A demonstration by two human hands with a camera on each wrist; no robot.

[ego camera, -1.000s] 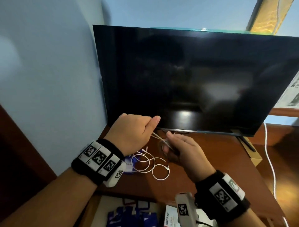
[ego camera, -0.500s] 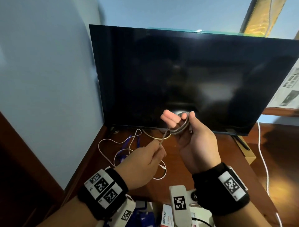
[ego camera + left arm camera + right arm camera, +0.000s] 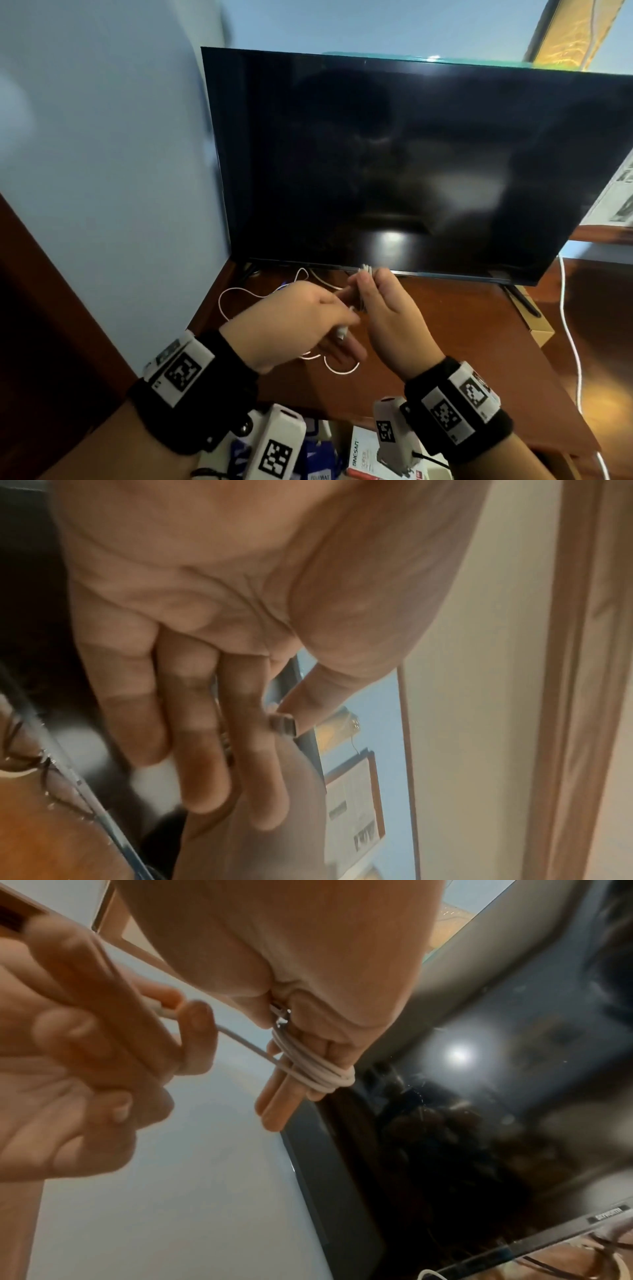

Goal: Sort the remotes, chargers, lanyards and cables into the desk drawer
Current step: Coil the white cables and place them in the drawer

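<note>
A white cable (image 3: 318, 1072) is wound in several turns round the fingers of my right hand (image 3: 294, 1066), and the thumb holds the coil in place. In the head view that coil (image 3: 365, 270) shows at the top of my right hand (image 3: 373, 287), just in front of the TV's lower edge. My left hand (image 3: 339, 318) is close beside it on the left and pinches the cable's free end. The plug (image 3: 282, 723) sits between the thumb and forefinger of my left hand (image 3: 274, 718). A second white cable (image 3: 236, 293) lies loose on the desk below.
A dark TV (image 3: 411, 154) stands at the back of the brown wooden desk (image 3: 445, 342). Another white cord (image 3: 572, 342) hangs off the desk's right side by a cardboard box (image 3: 541, 332). Below the front edge are blue items and a printed box (image 3: 359, 455).
My right hand has come down from in front of the screen. My left hand has risen to meet it, drawing the cable's free end close to the coil.
</note>
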